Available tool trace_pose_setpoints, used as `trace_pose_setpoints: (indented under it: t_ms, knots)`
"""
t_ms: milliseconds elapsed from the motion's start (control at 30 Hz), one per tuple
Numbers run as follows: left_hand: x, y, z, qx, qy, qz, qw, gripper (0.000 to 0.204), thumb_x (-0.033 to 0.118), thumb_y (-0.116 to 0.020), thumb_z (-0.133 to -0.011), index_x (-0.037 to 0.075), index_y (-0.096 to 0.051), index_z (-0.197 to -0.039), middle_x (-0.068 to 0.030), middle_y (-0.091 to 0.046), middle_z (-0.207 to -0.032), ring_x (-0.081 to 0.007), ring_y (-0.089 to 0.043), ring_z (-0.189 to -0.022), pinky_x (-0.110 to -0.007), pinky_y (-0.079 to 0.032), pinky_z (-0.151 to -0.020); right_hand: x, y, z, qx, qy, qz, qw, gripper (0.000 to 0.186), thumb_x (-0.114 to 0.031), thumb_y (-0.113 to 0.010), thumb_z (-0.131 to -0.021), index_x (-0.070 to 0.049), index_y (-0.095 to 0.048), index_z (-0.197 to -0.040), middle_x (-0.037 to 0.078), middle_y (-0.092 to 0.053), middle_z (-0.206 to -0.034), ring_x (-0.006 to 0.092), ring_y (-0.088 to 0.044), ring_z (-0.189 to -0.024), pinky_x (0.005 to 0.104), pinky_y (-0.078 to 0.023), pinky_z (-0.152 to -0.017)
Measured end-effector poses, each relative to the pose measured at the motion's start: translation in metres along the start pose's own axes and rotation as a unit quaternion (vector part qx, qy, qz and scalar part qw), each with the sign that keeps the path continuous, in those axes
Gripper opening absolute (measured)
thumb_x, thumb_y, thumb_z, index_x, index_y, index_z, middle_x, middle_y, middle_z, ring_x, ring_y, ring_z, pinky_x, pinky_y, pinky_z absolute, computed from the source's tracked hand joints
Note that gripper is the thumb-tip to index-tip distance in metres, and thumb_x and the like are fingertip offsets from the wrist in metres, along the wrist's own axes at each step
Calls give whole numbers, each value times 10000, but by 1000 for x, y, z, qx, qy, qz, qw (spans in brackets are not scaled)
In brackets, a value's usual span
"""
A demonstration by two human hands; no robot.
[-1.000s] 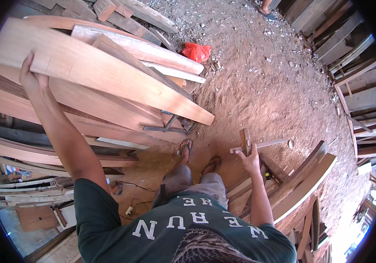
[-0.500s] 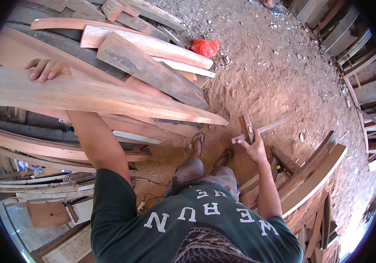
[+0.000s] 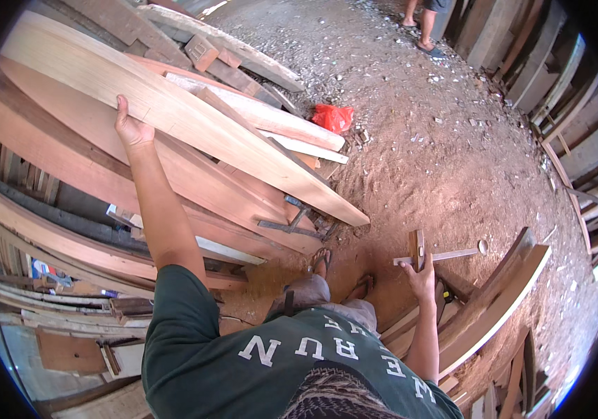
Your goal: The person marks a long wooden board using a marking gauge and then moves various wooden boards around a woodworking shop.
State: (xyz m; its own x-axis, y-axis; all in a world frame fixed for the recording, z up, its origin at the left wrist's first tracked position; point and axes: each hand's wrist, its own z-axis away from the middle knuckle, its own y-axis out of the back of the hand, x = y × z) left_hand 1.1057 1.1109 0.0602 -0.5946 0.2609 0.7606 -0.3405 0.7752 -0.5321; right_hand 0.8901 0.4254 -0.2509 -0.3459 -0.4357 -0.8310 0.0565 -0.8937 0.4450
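My left hand [image 3: 133, 131] grips a long, pale, tapering plank [image 3: 194, 133] at its near edge. The thumb lies on the upper face, and the other fingers are hidden beneath. The plank slants from the far left down to a narrow end near my feet, over other boards. In my right hand [image 3: 421, 279], held low to the right, is a cross-shaped tool with a wooden stock [image 3: 417, 246] and a thin straight blade [image 3: 452, 254]. Its stock points away from me and the blade crosses it sideways.
Curved boards [image 3: 69, 133] are stacked at left. A dark T-shaped metal tool [image 3: 288, 220] rests on them. A red plastic bag [image 3: 332, 119] lies on the dirt floor [image 3: 417, 153]. Curved timber [image 3: 501, 304] stands at right; planks [image 3: 508, 42] lean far right, near another person's legs [image 3: 426, 28].
The plank's left end has swung away from me. My left hand has gone from over its far edge to its near edge. My right hand has moved right and nearer with the cross-shaped tool.
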Motion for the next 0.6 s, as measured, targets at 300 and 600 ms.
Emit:
trace_pose_setpoints:
  t_ms: [300, 600]
  knots:
    - [-37, 24, -61, 156, -7, -188, 970, 655, 296, -813, -919, -91, -533, -1367, -237, -594, -1402, -341, -620, -1249, -481, -541, -1051, 0, -17, 40, 46, -51, 14, 998, 675, -277, -891, -834, 8, -541, -1337, 187, -722, -1034, 274, -688, -959, 410, -535, -879]
    - [-22, -37, -19, 234, -78, -438, 865, 722, 339, -905, -790, -166, -579, -1189, -301, -661, -1239, -368, -692, -1099, -459, -600, -899, -29, -64, 85, 77, -90, -3, 993, 674, -259, -890, -826, -14, -539, -1347, 151, -677, -1069, 250, -627, -984, 397, -508, -912]
